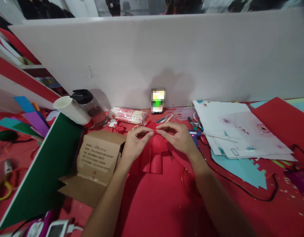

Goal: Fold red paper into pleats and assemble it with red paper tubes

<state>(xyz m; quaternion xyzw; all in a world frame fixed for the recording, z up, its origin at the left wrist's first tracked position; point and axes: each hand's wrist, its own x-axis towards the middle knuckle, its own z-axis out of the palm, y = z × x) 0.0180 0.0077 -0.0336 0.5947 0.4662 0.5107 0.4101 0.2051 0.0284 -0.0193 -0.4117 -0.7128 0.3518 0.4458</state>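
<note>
Both hands meet over the middle of the red table, fingertips close together. My left hand (137,140) pinches the left side of a piece of red paper (152,125), whose top part shows narrow folds. Its right side sits between the thumb and fingers of my right hand (177,135). Below the hands lie more red paper pieces (154,161); whether they join the held piece I cannot tell. Just left of my left wrist stands an open brown cardboard box (98,156).
Behind the hands a lit phone (158,101) leans on the white partition (147,49). Wrapped sticks (128,116), a dark-lidded bottle (92,107) and stacked paper cups (72,110) stand left of it. Printed white sheets (237,128) lie right. A green board (46,174) and scissors (6,184) are at left.
</note>
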